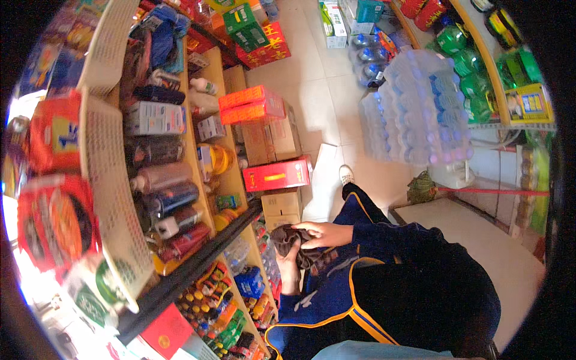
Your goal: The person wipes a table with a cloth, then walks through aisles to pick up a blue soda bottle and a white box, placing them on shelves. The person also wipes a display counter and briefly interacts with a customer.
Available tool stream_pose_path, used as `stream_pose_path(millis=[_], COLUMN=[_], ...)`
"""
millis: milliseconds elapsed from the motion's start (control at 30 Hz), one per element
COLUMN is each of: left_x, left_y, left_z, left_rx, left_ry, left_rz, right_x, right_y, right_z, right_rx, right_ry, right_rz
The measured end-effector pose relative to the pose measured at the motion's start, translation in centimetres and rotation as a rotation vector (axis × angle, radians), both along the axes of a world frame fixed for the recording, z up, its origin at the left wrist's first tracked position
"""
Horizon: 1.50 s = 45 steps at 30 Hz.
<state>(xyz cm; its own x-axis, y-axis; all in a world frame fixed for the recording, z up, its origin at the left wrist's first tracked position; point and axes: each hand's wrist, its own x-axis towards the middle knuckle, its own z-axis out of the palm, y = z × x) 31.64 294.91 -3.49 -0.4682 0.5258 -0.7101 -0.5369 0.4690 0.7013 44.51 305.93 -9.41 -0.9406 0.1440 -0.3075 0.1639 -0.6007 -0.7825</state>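
A dark brown cloth (280,241) is bunched between my two hands in front of the navy apron (315,306) with yellow trim. My right hand (330,235) comes in from the right and grips the cloth from above, thumb and fingers around its folds. From below, my left hand (289,269) holds the cloth's lower left side, its thumb pointing up. Some fingers of both hands are hidden by the fabric. Just beyond the cloth stands a cardboard carton (281,204).
Wooden shelves (202,198) on the left carry bottles, boxes and packets. Red boxes (276,174) and cartons stand along the aisle's left side. Shrink-wrapped water bottles (414,108) are stacked on the right. Tiled floor (315,99) runs between them, and a white surface (477,234) lies at my right.
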Motion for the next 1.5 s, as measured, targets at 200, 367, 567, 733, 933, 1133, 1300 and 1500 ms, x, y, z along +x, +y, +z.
stream_pose_path(millis=[200, 367, 567, 733, 933, 1133, 1300, 1500], left_x=[1.0, 1.9, 0.1, -0.6, -0.8, -1.1, -1.4, -1.3], left_y=[3.9, 1.3, -3.4, -3.3, -3.6, -3.7, -2.9, -2.1], left_z=[-2.5, -8.7, -17.5, -21.5, -25.1, -25.1, -24.4, -22.9], left_rx=[-0.319, -0.381, -0.712, -0.942, -1.069, -1.088, -0.991, -0.829], left_ry=[0.270, -0.048, -0.154, -0.148, -0.150, -0.158, -0.132, -0.105], left_rz=[-0.298, -0.189, -0.061, -0.076, -0.108, -0.130, -0.159, -0.162], right_x=[5.6, 10.6, 11.9, 8.5, 4.4, 3.3, 4.6, 7.4], right_y=[7.7, 10.3, 12.3, 15.2, 17.3, 13.6, 11.1, 10.7], right_z=[-13.5, -30.0, -48.6, -60.0, -69.9, -69.7, -64.4, -55.4], right_rx=[0.054, 0.598, 0.711, 0.852, 0.887, 0.772, 0.917, 0.752], right_ry=[-0.477, -0.917, -1.088, -0.890, -1.033, -1.158, -0.933, -1.038], right_rz=[-0.254, -0.103, 0.093, 0.024, 0.063, -0.046, -0.022, -0.052])
